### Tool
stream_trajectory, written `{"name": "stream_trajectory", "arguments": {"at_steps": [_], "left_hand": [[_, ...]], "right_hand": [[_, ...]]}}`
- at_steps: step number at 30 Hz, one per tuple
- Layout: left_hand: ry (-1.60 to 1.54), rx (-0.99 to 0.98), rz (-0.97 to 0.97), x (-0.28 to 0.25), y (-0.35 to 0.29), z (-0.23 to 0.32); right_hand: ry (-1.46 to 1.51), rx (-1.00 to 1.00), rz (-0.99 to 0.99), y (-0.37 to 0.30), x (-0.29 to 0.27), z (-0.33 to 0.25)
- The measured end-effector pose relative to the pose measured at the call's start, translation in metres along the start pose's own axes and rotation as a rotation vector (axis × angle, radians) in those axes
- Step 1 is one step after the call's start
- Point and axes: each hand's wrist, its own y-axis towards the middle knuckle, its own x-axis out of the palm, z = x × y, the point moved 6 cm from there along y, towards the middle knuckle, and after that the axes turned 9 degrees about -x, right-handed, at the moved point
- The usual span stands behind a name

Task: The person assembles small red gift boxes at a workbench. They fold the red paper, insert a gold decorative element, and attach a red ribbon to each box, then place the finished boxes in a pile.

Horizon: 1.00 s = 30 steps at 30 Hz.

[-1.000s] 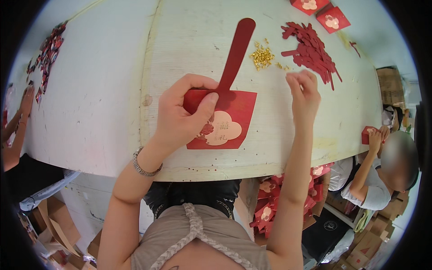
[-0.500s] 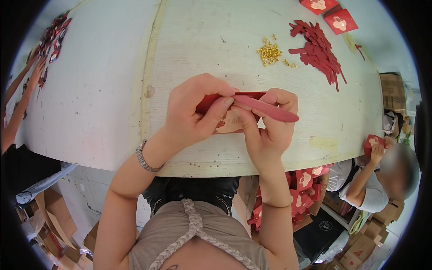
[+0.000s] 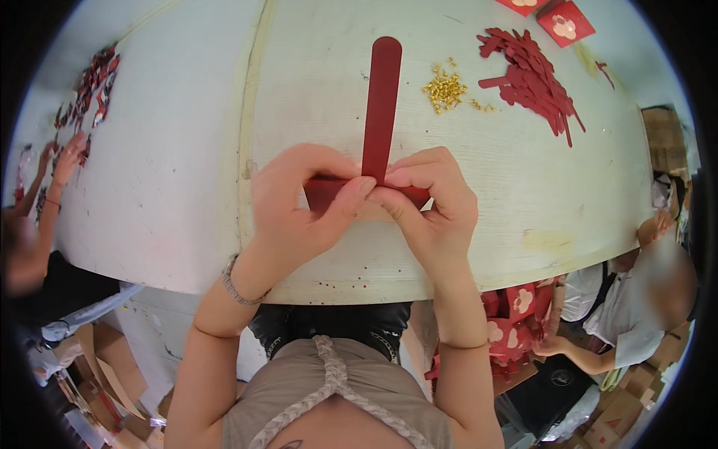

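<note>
Over the table's near middle, my left hand (image 3: 295, 202) is closed on the left side of a small red box (image 3: 323, 193). My right hand (image 3: 441, 206) closes on the same box's right side. A dark red strip with a rounded end (image 3: 383, 97) stands out from the box, pointing to the far side. Both thumbs press close together at the strip's lower end. My fingers cover most of the box and the spot where the strip meets it.
Small gold fasteners (image 3: 445, 91) lie loose beyond my hands, beside a heap of red strips (image 3: 527, 78). Red boxes (image 3: 565, 22) sit at the far right. Below the table edge, a carton holds red boxes (image 3: 505, 329). Other people's hands (image 3: 69, 159) work at the left, and another person (image 3: 613, 329) sits at the right.
The strip has swung from pointing right to pointing away from me. Both hands have shifted slightly left, and the box has turned. The person at the right has lowered a hand to the carton.
</note>
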Motion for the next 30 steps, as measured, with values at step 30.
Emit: {"name": "stream_trajectory", "arguments": {"at_steps": [30], "left_hand": [[-0.041,-0.391,-0.343,0.003,0.040,0.010]], "right_hand": [[-0.095,-0.174,0.051,-0.005,-0.007,-0.004]]}}
